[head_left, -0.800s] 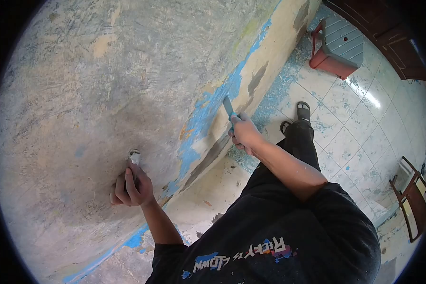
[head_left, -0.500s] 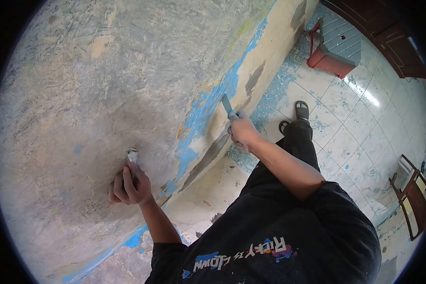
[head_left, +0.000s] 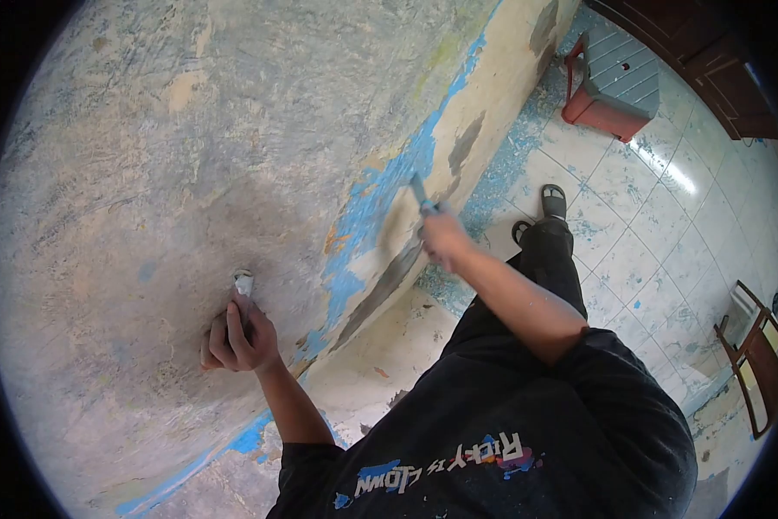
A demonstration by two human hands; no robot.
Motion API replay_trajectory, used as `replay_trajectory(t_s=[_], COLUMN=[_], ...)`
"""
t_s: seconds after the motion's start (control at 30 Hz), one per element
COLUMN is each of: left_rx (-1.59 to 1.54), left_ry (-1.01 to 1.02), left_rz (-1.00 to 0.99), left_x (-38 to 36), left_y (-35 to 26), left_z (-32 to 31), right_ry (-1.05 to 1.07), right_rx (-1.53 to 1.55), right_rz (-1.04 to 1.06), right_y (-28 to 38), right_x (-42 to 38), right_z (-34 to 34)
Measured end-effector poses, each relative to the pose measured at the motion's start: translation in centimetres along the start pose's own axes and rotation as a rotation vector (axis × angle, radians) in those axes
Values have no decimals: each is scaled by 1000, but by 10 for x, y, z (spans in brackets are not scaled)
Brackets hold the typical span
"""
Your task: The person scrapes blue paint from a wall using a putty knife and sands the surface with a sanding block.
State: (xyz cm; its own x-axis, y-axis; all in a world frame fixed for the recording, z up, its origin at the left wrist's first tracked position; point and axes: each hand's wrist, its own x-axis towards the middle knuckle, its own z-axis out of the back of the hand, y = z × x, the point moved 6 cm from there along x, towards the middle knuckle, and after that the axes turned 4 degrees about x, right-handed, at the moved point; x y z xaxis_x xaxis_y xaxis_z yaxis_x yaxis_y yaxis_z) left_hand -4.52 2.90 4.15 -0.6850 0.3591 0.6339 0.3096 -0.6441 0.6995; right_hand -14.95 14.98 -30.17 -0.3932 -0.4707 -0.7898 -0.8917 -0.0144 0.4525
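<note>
My right hand, somewhat blurred, is closed around the blue-green handle of a scraper. The scraper's narrow grey blade points up and left, its tip at the edge of the blue paint strip on the wall. At the lower left, my left hand is curled close against the bare grey wall. A small whitish object sticks out at its fingertips; its kind cannot be made out, and the fingers hide its lower part.
Blue paint flakes lie along the wall's foot on white floor tiles. A grey-topped red step stool stands at the upper right. A wooden chair is at the right edge. My sandalled foot is near the wall.
My right hand and the scraper have shifted slightly right and down. My left hand and the whitish object have hardly moved.
</note>
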Motion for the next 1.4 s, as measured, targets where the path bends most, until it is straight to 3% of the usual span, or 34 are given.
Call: replay_trajectory(t_s=[0.07, 0.17, 0.27, 0.4, 0.6, 0.73, 0.87, 0.97, 1.07, 1.2, 1.4], left_rx=[4, 19, 9, 5, 11, -2, 9, 26, 24, 12, -3], left_ry=[-1, 13, 4, -18, 0, 3, 19, 18, -8, 4, 7], left_rz=[-1, 27, 11, 0, -10, -17, 17, -8, 12, -3, 9], left_x=[2, -6, -2, -3, -3, -4, -8, -10, -6, -9, -4], left_y=[-2, 1, 0, -1, 0, 0, 2, 1, -1, 3, -1], left_z=[-1, -4, -2, -6, -2, -2, -4, -5, -4, -2, -4], right_ry=[1, 48, 8, 87, 13, 115, 36, 73, -16, 137, 25], right_rx=[155, 87, 91, 141, 154, 207, 180, 158, 210, 180, 139], right_rz=[-70, -57, -67, -106, -96, -146, -66, -81, -71, -57, -35], right_y=[10, 30, 12, 28, 2, 28, 25, 40, 14, 45, 34], right_x=[9, -32, -8, -35, 16, -40, -12, -41, 11, -46, -10], right_z=[16, -6, 2, -7, 15, -11, 8, -9, 13, -8, 16])
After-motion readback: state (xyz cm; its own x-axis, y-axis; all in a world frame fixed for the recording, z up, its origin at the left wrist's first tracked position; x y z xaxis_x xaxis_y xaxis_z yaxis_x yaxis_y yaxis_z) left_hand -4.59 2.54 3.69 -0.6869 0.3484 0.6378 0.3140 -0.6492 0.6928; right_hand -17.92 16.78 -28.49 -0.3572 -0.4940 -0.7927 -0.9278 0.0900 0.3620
